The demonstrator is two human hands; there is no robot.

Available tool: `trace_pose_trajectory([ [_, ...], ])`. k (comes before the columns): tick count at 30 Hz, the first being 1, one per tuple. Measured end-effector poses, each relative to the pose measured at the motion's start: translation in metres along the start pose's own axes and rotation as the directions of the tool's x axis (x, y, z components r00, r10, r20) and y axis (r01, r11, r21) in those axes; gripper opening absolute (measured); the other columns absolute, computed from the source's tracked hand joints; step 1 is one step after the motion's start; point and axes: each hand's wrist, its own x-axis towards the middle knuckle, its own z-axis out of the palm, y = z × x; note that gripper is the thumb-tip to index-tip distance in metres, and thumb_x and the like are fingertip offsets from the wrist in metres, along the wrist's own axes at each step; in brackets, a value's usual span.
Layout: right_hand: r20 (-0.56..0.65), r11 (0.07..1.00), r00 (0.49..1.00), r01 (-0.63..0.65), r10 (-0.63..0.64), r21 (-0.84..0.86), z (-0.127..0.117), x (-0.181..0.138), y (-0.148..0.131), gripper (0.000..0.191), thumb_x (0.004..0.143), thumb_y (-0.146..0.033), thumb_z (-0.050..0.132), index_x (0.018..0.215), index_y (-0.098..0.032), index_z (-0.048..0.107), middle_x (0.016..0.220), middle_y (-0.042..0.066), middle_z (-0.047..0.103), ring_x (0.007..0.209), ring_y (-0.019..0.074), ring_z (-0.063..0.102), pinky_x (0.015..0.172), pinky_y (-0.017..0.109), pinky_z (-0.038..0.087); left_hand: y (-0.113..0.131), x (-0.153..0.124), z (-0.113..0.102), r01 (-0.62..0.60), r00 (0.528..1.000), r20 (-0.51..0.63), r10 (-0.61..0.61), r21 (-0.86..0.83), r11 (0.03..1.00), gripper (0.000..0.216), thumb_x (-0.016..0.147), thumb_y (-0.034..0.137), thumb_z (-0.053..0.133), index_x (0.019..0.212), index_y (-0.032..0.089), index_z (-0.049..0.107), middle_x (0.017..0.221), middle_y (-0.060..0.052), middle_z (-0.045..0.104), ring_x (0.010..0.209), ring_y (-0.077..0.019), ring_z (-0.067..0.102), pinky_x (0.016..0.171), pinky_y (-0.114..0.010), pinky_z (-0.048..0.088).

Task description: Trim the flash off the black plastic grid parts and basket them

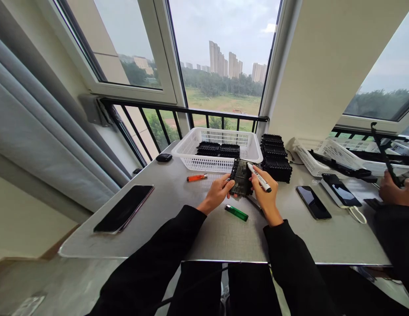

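My left hand (219, 192) grips a black plastic part (241, 179) by its left side, holding it tilted above the table. In my right hand (265, 193) is a white marker pen (261, 179) with a black end, its tip at the upper right of the black part. Below the part, a green lighter (236, 213) lies on the table. An orange lighter (197, 177) rests to the left of my left hand. A thin dark tool (254, 202) lies partly hidden under my right hand.
Behind my hands stands a white basket (204, 164) with black parts (219, 149) inside. More black parts (276, 169) are stacked to its right. A tablet (124, 208) lies left, a phone (313, 202) right. At far right, another person's hand (397, 189) holds a black strip.
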Motion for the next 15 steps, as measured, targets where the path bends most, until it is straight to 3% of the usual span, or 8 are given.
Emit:
trace_pose_trajectory([
  [6, 0.014, 1.0, 1.0, -0.013, 0.013, 0.005, 0.0008, -0.0005, -0.0007, 0.036, 0.092, -0.038, 0.054, 0.121, -0.021, 0.068, 0.094, 0.006, 0.071, 0.067, 0.0146, 0.063, 0.06, 0.029, 0.053, 0.0024, -0.0001, 0.0, 0.024, 1.0, 0.016, -0.024, -0.028, 0.999, 0.034, 0.087, 0.047, 0.058, 0.097, 0.014, 0.059, 0.061, 0.003, 0.058, 0.049, -0.0121, 0.062, 0.039, -0.019, 0.042],
  [9, -0.05, 0.995, 0.997, -0.053, 0.057, 0.081, 0.0017, -0.0004, 0.0, 0.037, 0.093, -0.04, 0.052, 0.121, -0.02, 0.066, 0.088, 0.005, 0.068, 0.055, 0.0118, 0.057, 0.053, 0.028, 0.051, 0.0053, 0.0001, 0.0006, 0.069, 0.998, 0.017, -0.067, -0.115, 0.991, 0.037, 0.085, 0.05, 0.06, 0.093, 0.014, 0.057, 0.061, 0.003, 0.058, 0.049, -0.0129, 0.062, 0.038, -0.019, 0.043],
  [12, -0.108, 0.995, 0.993, -0.029, 0.04, 0.095, 0.0023, 0.0005, 0.0002, 0.037, 0.089, -0.039, 0.057, 0.121, -0.02, 0.063, 0.095, 0.006, 0.064, 0.065, 0.0141, 0.06, 0.057, 0.029, 0.052, 0.0055, 0.001, 0.0, 0.08, 0.996, -0.036, -0.087, -0.171, 0.982, 0.038, 0.083, 0.052, 0.061, 0.089, 0.015, 0.056, 0.062, 0.002, 0.059, 0.049, -0.0134, 0.062, 0.037, -0.02, 0.042],
  [15, -0.121, 0.999, 0.993, -0.004, 0.009, 0.046, 0.0025, 0.002, 0.0021, 0.05, 0.08, -0.032, 0.064, 0.128, -0.022, 0.054, 0.111, 0.008, 0.058, 0.083, 0.0173, 0.061, 0.069, 0.031, 0.053, 0.0027, 0.0028, -0.0017, 0.06, 0.987, -0.134, -0.086, -0.182, 0.981, 0.037, 0.082, 0.052, 0.061, 0.09, 0.016, 0.056, 0.063, 0.002, 0.06, 0.048, -0.0136, 0.062, 0.037, -0.02, 0.041],
])
